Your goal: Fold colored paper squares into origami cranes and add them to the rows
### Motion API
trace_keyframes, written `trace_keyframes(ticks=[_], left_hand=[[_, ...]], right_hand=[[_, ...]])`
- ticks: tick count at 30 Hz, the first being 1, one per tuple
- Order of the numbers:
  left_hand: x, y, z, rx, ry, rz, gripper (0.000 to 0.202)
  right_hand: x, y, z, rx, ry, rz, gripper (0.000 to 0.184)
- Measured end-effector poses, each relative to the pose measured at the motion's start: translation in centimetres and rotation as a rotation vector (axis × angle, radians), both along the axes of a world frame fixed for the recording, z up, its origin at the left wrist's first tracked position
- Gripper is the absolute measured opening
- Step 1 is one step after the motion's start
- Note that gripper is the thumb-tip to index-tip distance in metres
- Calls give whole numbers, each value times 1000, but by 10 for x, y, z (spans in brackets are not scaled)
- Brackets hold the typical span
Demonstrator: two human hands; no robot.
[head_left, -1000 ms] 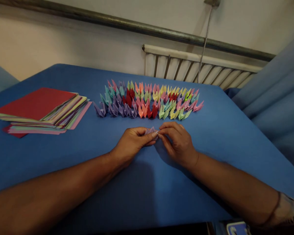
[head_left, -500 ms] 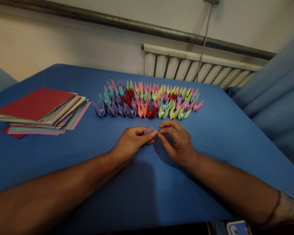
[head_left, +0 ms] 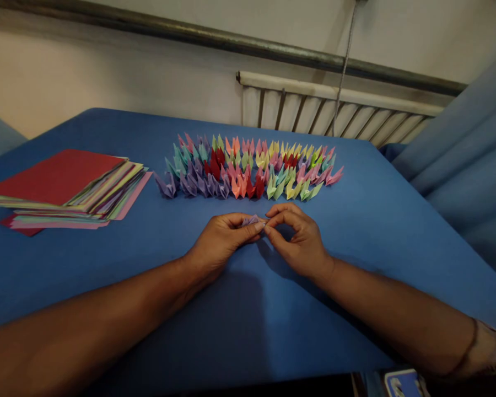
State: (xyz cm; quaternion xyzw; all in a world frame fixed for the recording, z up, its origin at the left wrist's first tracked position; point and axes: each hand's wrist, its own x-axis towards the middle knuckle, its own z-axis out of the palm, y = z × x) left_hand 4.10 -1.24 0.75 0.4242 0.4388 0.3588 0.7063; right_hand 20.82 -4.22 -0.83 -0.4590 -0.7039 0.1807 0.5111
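A small folded purple paper (head_left: pixel 250 220) is pinched between the thumb and fingers of my left hand (head_left: pixel 225 237), just above the table. My right hand (head_left: pixel 297 240) meets it from the right, thumb and index fingertip closed on the paper's tip. Most of the folded paper is hidden behind my left fingers. Beyond my hands stand several rows of folded paper cranes (head_left: pixel 242 184) in purple, red, pink, green, yellow and teal.
A stack of coloured paper sheets (head_left: pixel 62 176), red on top, lies on the left of the blue table (head_left: pixel 182 342). Behind the table are a radiator (head_left: pixel 289 105) and a pipe (head_left: pixel 215 41). A blue curtain (head_left: pixel 467 165) hangs at the right.
Both hands stay nearly in place on the folded paper. The right thumb and index finger have closed in slightly at its tip. The view has shifted a little.
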Motion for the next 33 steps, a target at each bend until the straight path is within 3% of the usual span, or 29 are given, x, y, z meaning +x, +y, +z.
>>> trace_keyframes(ticks=[13,33], left_hand=[[-2,-1,7,-134,-165,5,18],[0,-5,6,-46,-46,20,20]], right_hand=[[0,2,-3,24,38,26,11],[1,-4,1,38,-55,61,10]])
